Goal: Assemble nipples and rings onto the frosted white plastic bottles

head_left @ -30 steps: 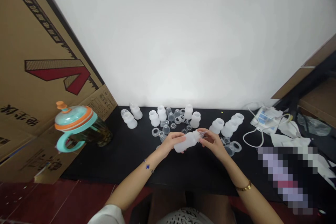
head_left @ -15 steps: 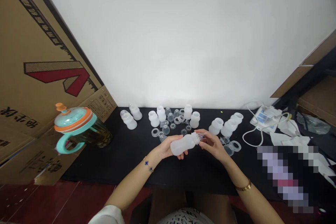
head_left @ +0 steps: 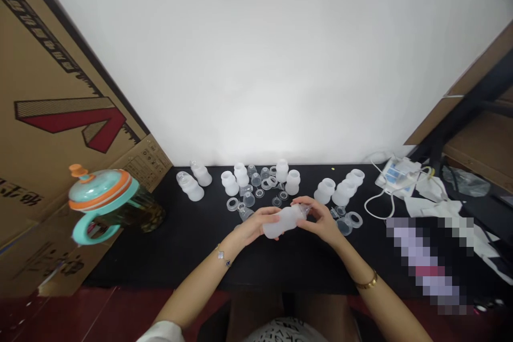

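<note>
A frosted white plastic bottle (head_left: 282, 221) lies sideways between both hands above the black table (head_left: 168, 240). My left hand (head_left: 256, 225) is wrapped round its base end. My right hand (head_left: 319, 219) has its fingers closed at the bottle's neck, on a small clear part (head_left: 305, 207) that I can barely make out. Behind the hands stand several more white bottles (head_left: 326, 191) and scattered clear rings and caps (head_left: 248, 199).
A jug with a teal handle and orange-rimmed lid (head_left: 105, 203) stands at the left before a large cardboard box (head_left: 60, 117). A white device with cables (head_left: 396, 176) and white wrappers (head_left: 441, 206) lie at the right. A white wall rises behind the table.
The bottle has stayed in both hands, shifting slightly; the right fingers have worked at its neck. The camera has drifted a little to the right.
</note>
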Demonstrator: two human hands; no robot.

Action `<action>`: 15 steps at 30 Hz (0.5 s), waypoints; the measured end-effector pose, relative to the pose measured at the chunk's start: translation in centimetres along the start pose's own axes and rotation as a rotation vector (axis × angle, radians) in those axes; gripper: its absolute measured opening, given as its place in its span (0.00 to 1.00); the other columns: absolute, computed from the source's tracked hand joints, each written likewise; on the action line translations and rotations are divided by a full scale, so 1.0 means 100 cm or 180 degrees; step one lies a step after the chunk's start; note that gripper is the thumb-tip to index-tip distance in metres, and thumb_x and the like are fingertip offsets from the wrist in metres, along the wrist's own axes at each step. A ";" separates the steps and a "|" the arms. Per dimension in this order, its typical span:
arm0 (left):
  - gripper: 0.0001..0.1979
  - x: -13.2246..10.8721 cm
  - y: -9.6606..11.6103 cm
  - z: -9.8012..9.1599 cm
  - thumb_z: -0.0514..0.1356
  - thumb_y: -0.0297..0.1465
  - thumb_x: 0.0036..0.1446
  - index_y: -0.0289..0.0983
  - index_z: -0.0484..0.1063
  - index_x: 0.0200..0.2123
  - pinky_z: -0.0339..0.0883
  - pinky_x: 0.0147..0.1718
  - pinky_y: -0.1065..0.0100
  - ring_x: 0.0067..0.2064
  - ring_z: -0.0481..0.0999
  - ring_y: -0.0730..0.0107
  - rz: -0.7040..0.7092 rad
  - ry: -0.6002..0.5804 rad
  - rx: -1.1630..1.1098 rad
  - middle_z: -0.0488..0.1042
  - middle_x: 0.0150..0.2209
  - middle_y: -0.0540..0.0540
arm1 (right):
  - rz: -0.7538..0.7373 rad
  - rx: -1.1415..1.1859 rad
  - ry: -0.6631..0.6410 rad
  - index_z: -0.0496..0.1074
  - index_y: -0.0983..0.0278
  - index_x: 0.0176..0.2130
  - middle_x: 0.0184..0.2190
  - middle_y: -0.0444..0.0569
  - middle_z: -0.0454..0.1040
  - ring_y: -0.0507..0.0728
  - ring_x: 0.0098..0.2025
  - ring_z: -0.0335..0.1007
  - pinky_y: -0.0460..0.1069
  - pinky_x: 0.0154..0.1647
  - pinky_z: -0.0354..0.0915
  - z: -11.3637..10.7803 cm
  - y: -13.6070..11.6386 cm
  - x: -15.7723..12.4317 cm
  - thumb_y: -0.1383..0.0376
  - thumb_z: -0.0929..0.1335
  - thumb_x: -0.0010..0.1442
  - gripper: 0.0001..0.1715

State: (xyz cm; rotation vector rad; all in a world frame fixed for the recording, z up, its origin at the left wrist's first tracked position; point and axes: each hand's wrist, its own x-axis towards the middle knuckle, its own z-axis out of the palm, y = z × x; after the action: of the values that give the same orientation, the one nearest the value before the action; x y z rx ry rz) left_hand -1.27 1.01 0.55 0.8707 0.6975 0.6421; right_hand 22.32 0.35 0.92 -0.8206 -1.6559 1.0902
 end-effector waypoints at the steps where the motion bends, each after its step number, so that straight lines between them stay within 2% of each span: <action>1: 0.24 -0.001 0.001 0.002 0.69 0.36 0.51 0.30 0.75 0.49 0.75 0.27 0.67 0.35 0.79 0.61 0.0036 -0.0010 0.0073 0.78 0.40 0.37 | 0.0022 -0.0081 0.0054 0.76 0.56 0.48 0.44 0.49 0.76 0.59 0.43 0.72 0.49 0.37 0.69 0.001 -0.001 0.001 0.58 0.77 0.54 0.22; 3: 0.25 -0.003 0.003 0.006 0.69 0.36 0.51 0.34 0.74 0.51 0.76 0.27 0.69 0.39 0.77 0.62 0.0202 0.0099 0.0201 0.75 0.45 0.38 | 0.0099 -0.0124 0.0113 0.76 0.56 0.47 0.45 0.49 0.76 0.59 0.43 0.72 0.48 0.36 0.69 0.004 -0.004 0.002 0.58 0.76 0.55 0.20; 6: 0.28 -0.007 0.006 0.009 0.72 0.33 0.45 0.38 0.73 0.51 0.75 0.28 0.71 0.45 0.75 0.59 0.0361 0.0324 0.0424 0.72 0.50 0.41 | 0.0144 -0.0088 0.0189 0.76 0.58 0.47 0.45 0.49 0.77 0.58 0.42 0.73 0.48 0.35 0.69 0.007 -0.006 0.003 0.57 0.76 0.55 0.20; 9: 0.25 -0.008 0.007 0.009 0.73 0.33 0.45 0.37 0.74 0.48 0.75 0.27 0.72 0.42 0.76 0.61 0.0357 0.0420 0.0512 0.73 0.47 0.42 | 0.0137 -0.0108 0.0175 0.76 0.58 0.47 0.45 0.50 0.77 0.59 0.43 0.73 0.49 0.35 0.69 0.007 -0.008 0.003 0.57 0.76 0.55 0.20; 12: 0.23 -0.006 0.006 0.008 0.70 0.38 0.50 0.33 0.74 0.46 0.75 0.26 0.70 0.36 0.78 0.63 0.0227 0.0361 0.0383 0.76 0.42 0.40 | 0.0139 -0.0094 0.0120 0.76 0.57 0.47 0.46 0.50 0.77 0.60 0.44 0.73 0.50 0.37 0.70 0.006 -0.008 0.002 0.57 0.76 0.55 0.20; 15: 0.25 -0.002 0.001 0.005 0.66 0.43 0.54 0.30 0.73 0.48 0.75 0.24 0.68 0.33 0.80 0.60 0.0004 0.0234 0.0164 0.79 0.37 0.36 | 0.0158 -0.0005 0.0059 0.76 0.57 0.49 0.46 0.51 0.78 0.61 0.46 0.73 0.51 0.40 0.70 0.004 -0.006 0.001 0.57 0.76 0.55 0.22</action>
State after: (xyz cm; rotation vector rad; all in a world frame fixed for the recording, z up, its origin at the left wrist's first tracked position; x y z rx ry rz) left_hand -1.08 0.70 0.92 0.8987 0.7827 0.6621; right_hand 21.92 0.12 1.42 -0.8744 -1.6287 1.1124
